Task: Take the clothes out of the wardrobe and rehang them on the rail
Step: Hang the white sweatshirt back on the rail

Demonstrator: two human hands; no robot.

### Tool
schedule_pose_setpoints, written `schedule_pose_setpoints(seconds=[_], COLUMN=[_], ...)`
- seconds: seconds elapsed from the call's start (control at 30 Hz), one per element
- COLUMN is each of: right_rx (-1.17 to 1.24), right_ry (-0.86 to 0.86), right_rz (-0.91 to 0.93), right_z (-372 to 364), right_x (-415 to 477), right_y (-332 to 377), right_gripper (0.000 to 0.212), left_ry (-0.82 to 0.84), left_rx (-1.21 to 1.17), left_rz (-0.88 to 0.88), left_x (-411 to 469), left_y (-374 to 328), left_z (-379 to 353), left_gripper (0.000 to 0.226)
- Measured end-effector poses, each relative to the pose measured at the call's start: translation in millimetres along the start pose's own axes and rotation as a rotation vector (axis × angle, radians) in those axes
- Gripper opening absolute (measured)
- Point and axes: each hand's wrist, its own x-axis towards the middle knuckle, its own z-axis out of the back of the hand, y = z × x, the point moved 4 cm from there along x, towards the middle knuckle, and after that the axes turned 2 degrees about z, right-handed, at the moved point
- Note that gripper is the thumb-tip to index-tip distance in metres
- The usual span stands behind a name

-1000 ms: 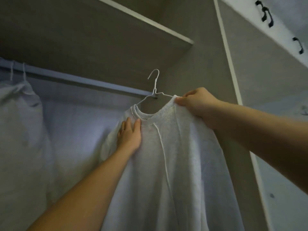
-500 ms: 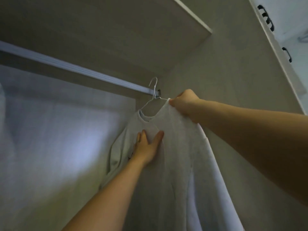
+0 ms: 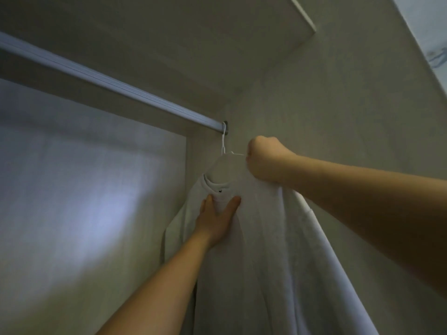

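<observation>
A pale grey sweatshirt [image 3: 261, 250] hangs on a white wire hanger [image 3: 223, 146], whose hook sits over the far right end of the wardrobe rail [image 3: 116, 83]. My right hand [image 3: 266, 160] grips the sweatshirt's shoulder together with the hanger's right arm. Just below the collar, my left hand [image 3: 217, 213] has its fingers curled around a fold of the fabric, thumb spread to the right.
The wardrobe's side wall [image 3: 338, 117] stands right behind the garment. A shelf [image 3: 217, 32] runs above the rail, and the lit back panel [image 3: 84, 189] fills the left. The rail's visible length carries no other hangers.
The hanger moved right and up until its hook went over the rail's right end. The view swung right, so the garments on the left are out of sight. My left hand slid lower on the collar.
</observation>
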Motion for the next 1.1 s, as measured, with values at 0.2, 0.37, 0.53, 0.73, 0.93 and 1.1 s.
schedule_pose_setpoints(seconds=[0.2, 0.37, 0.53, 0.73, 0.93, 1.1], right_rx=[-0.637, -0.793, -0.778, -0.608, -0.409, -0.367], right_ry=[-0.068, 0.039, 0.052, 0.008, -0.094, -0.092], right_rz=[0.435, 0.42, 0.395, 0.384, 0.347, 0.274], right_z=[-17.8, -34.3, -37.8, -21.9, 9.3, 33.6], right_x=[-4.1, 4.0, 3.3, -18.7, -104.2, -197.6], right_y=[3.8, -11.4, -11.2, -10.8, -37.1, -69.5], right_gripper=[0.036, 0.065, 0.072, 0.072, 0.069, 0.069], left_ry=[-0.031, -0.022, 0.005, 0.004, -0.108, -0.103], left_rx=[0.027, 0.093, 0.094, 0.103, 0.231, 0.319], left_rz=[0.061, 0.07, 0.089, 0.076, -0.253, -0.579], left_x=[11.0, 16.9, 17.2, 4.6, -72.6, -172.0], left_y=[4.7, 11.3, 13.0, 10.8, -28.6, -54.6], left_z=[-13.4, -20.0, -21.2, -14.0, -15.1, -45.4], left_gripper=[0.14, 0.109, 0.113, 0.103, 0.109, 0.085])
